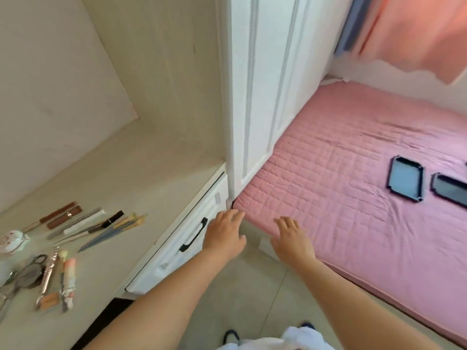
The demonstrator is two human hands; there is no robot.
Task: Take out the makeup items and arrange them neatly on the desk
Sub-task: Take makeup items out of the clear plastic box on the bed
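Observation:
Makeup items lie on the pale desk (131, 173) at the left: a row of brushes and pencils (86, 224), brown tubes (63, 215), a pink-capped tube (68, 281), a round floral compact (12, 241) and a dark curler-like tool (31, 274). My left hand (223, 232) hovers with relaxed fingers beside the desk's white drawer front (182, 238), holding nothing. My right hand (290, 238) is stretched out flat over the near corner of the pink bed (353, 203), also empty.
A white wardrobe (265, 84) stands between desk and bed. Two dark phone-like trays (405, 179) lie on the pink quilt at the right. A pink curtain (417, 34) hangs at top right. Grey tiled floor (252, 299) lies below my arms.

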